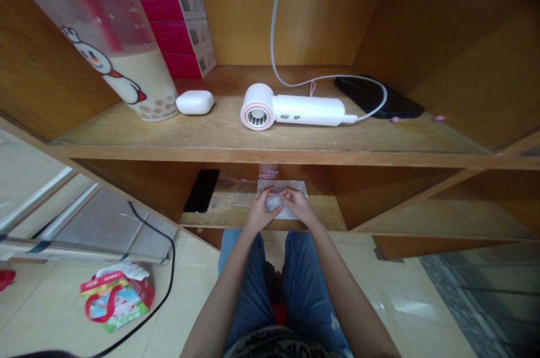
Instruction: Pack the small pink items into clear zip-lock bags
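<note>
Both my hands meet on the lower wooden shelf (236, 213), low in the middle of the view. My left hand (260, 211) and my right hand (298, 204) are closed in pinches on a small clear plastic bag (282, 200) that lies on the shelf. The bag looks crumpled between my fingertips, and its contents are too small to make out. A little pink item (268, 173) lies on the shelf just behind the bag. My knees in blue jeans are below the shelf.
A black phone (201, 190) lies left of my hands. On the upper shelf (211, 141) are a white handheld fan (291, 110) on a white cable (276, 20), a white case (194, 102), a milk-tea bag (109, 37), stacked pink boxes (177, 26) and a dark phone (377, 98). A red packet (118, 297) lies on the floor.
</note>
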The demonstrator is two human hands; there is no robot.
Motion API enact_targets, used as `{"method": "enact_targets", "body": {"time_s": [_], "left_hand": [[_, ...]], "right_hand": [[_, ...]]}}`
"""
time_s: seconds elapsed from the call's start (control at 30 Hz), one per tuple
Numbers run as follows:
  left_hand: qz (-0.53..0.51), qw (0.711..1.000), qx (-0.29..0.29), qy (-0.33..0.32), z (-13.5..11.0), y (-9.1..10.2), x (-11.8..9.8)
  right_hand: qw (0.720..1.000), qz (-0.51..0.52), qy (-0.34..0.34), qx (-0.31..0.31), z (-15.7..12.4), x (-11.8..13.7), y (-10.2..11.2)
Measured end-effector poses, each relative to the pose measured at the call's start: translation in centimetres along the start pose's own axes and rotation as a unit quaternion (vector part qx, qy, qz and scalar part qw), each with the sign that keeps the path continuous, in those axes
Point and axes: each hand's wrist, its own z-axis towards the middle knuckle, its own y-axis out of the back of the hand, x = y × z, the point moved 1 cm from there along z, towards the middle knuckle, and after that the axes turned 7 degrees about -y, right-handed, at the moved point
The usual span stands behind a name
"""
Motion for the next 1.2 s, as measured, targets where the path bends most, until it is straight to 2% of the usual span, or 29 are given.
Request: {"method": "enact_targets", "body": {"time_s": [0.17,0.37,0.57,0.8,1.03,1.2], "left_hand": [[0.003,1.000,0.001,0.003,0.0,0.1,-0.1],[0.008,1.000,0.009,0.005,0.0,0.4,-0.4],[0.011,1.000,0.007,0.003,-0.1,0.4,-0.3],[0.003,1.000,0.005,0.013,0.0,0.4,-0.6],[0.006,1.000,0.007,0.019,0.0,0.4,-0.5],[0.013,1.000,0.005,0.009,-0.1,0.3,-0.2]], "right_hand": [[0.999,-0.008,-0.024,-0.025,-0.3,-0.5,1.4],[0.995,-0.066,-0.047,-0.061,-1.1,-2.2,3.0],[0.989,-0.129,-0.043,-0.064,-1.7,-2.7,3.1],[0.979,-0.194,-0.047,-0.053,-2.2,-1.6,3.0],[0.978,-0.203,-0.033,-0.039,-2.3,-0.9,3.2],[0.991,-0.126,-0.029,-0.028,-1.6,-1.0,2.8]]}}
